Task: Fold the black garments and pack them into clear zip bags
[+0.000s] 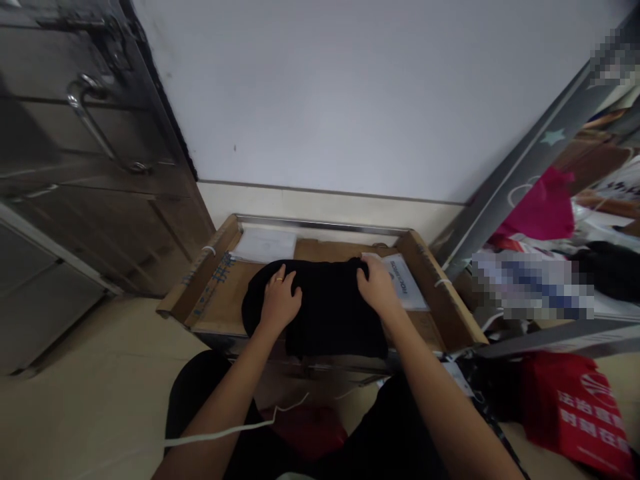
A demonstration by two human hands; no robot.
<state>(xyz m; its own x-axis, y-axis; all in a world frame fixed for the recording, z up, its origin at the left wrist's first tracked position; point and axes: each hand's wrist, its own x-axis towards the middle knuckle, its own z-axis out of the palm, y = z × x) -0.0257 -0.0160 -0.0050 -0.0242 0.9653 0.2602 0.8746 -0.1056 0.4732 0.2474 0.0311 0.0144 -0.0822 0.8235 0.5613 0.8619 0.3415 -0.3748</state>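
A black cloth [330, 307] lies over the front part of a cardboard-lined tray [225, 287], its lower edge hanging past the tray's front. On the cloth's left part rests my left hand [281, 297], fingers apart, with a ring on one finger. At the upper right corner of the cloth, my right hand [375, 280] has its fingers bent over the edge, pinching the fabric. Behind my left hand sits a stack of white sheets [265, 245]. A printed white packet [407, 283] lies just right of my right hand.
A metal door [100, 133] with a handle stands at the left. The wall [320, 100] rises behind the tray. Shelves with a pink bag [543, 207] and other items are at the right; a red bag [575, 407] lies below. A white cord [220, 435] hangs in front.
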